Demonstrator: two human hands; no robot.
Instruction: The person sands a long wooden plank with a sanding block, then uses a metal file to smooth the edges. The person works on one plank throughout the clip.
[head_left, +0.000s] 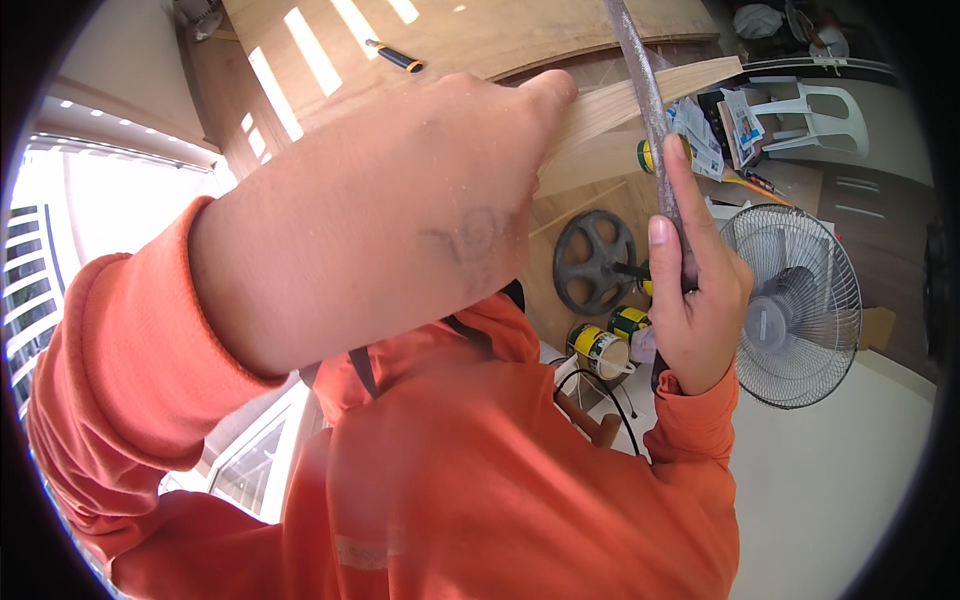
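Observation:
My left hand (487, 142) reaches across the picture from the left, its fingers curled over the near end of a pale wooden board (611, 109). A dark metal rasp or file (645, 82) is in my right hand (697, 292), with the index finger and thumb laid along it. The tool crosses over the board, slanting up and away; whether it touches the wood cannot be told. Its lower end is hidden by my palm. Beyond my left wrist, a black and yellow utility knife (395, 55) lies on a plywood sheet (480, 34).
At the right stand a fan (791, 307) and a white plastic chair (847, 116). The round base of a stand (594, 261), several paint cans (598, 351) and a black cable (611, 397) are near my right arm. Newspapers (697, 139) lie farther off. Another person (829, 41) is in the far background.

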